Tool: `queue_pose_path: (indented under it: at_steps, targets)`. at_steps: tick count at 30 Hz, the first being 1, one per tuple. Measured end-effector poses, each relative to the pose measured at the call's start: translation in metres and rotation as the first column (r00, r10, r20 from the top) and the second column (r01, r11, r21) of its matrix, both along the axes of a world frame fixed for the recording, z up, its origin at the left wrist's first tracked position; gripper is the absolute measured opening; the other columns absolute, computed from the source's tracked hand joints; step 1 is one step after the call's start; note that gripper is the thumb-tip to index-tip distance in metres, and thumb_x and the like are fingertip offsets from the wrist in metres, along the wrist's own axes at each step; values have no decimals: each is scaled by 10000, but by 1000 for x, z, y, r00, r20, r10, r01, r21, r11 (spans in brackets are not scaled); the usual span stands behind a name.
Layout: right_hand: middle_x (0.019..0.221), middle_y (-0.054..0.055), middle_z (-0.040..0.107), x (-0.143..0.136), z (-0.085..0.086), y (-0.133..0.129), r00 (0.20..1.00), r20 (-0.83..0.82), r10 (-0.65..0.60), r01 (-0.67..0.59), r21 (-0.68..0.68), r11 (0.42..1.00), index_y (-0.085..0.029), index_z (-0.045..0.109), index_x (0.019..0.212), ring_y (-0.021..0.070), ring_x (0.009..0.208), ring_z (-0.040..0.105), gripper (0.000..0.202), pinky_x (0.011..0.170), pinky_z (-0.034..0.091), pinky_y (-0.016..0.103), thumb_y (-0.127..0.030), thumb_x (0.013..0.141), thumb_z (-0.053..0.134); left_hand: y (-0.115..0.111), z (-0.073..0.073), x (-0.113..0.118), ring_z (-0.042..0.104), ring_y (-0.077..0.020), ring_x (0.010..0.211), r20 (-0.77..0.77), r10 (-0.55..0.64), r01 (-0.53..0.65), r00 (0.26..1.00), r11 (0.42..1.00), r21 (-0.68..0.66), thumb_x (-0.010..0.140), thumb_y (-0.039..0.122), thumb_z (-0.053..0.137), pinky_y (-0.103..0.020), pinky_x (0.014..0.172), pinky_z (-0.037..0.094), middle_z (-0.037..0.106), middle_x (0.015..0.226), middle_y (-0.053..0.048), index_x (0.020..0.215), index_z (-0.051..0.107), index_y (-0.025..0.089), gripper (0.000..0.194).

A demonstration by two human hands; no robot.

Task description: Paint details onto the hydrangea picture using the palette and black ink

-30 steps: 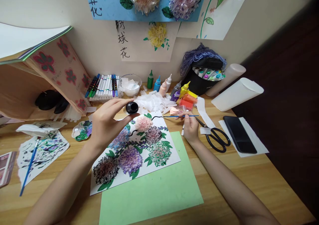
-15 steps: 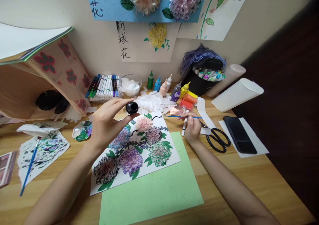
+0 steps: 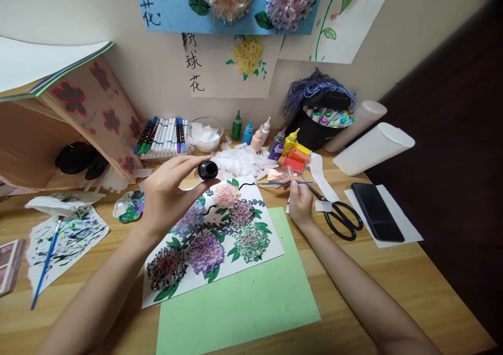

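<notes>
My left hand point(image 3: 173, 192) grips a small black bottle point(image 3: 208, 170) between thumb and fingers, its round dark end facing me, above the top left of the picture. In my right hand point(image 3: 301, 200) is a thin blue paintbrush point(image 3: 283, 183), its tip pointing left at a dark curved line near the picture's top edge. The white sheet point(image 3: 271, 250) carries several raised flowers, among them a pink one point(image 3: 227, 194), a purple one point(image 3: 206, 254) and a green-and-pink one point(image 3: 252, 242), with painted green leaves. Underneath lies a green sheet point(image 3: 243, 313).
Black-handled scissors point(image 3: 343, 221) and a phone point(image 3: 377, 211) lie to the right. Behind are paint bottles point(image 3: 247, 132), paper strips point(image 3: 243, 161) and markers point(image 3: 163, 135). At left are a paint palette point(image 3: 129, 206), a stained tissue point(image 3: 66, 239) and another brush point(image 3: 47, 266).
My right hand has shifted slightly left with the paintbrush. My left hand still holds the bottle in nearly the same place.
</notes>
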State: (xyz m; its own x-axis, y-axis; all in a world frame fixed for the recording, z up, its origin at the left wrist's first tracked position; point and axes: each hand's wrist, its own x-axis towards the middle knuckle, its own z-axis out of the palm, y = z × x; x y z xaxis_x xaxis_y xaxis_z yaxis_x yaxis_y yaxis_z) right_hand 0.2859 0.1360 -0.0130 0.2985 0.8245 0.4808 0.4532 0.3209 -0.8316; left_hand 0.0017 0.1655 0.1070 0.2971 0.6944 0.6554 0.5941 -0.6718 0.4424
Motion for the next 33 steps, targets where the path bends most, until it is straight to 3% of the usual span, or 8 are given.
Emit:
queue_pose_path:
  at_steps: [5,11,17,22,25,29,33]
  targets:
    - [751,16,627,2,-1,0,996,20,-93,92,20,996,-198,560,831,152,699,609,252,661,472,296,-300,933,354,-1,1,0,647,-189,875,-2,3,-3,1000,1000,7,710,279,731,-337,808,507,698,985,-33,1058,654,256,357]
    - [744,16,633,0,2,-1,997,74,-33,29,53,998,-198,566,827,149,700,612,250,667,472,294,-273,934,351,-1,2,0,644,-184,873,-13,-3,4,1000,1000,15,709,268,734,-329,798,505,697,979,-36,1062,652,245,363]
    - [734,15,628,2,-1,-1,996,44,-83,80,79,994,-199,564,836,160,721,615,251,667,473,301,-276,932,345,-1,2,1,643,-179,861,-27,-1,1,1000,1000,21,706,264,736,-315,781,506,698,972,-41,1052,655,230,357]
    - [751,24,629,2,-3,-1,996,94,1,-9,84,996,-199,571,818,170,746,611,253,690,467,317,-265,926,351,-1,2,1,646,-184,866,-21,-4,4,1000,1000,17,710,269,732,-324,791,506,699,977,-37,1053,655,241,353]
    - [748,19,629,2,-1,-1,993,111,-39,30,77,997,-195,572,819,159,716,600,247,674,458,307,-258,924,357,-2,2,1,646,-185,868,-14,-1,1,1000,1000,18,711,275,731,-329,791,509,699,980,-33,1059,651,250,358]
    - [710,7,606,1,-1,-2,995,29,-99,94,148,985,-199,566,787,156,689,594,271,659,456,306,-295,921,351,-2,3,0,647,-186,870,-14,-7,7,1000,1000,18,714,273,728,-329,804,507,699,981,-34,1057,653,245,352]
    - [670,-18,551,-1,7,-3,972,-228,-59,104,193,976,-208,526,732,128,555,575,252,561,448,285,-313,902,373,-2,3,0,644,-188,879,-4,-3,3,1000,1000,11,720,277,721,-334,821,502,699,972,-32,1052,656,248,340]
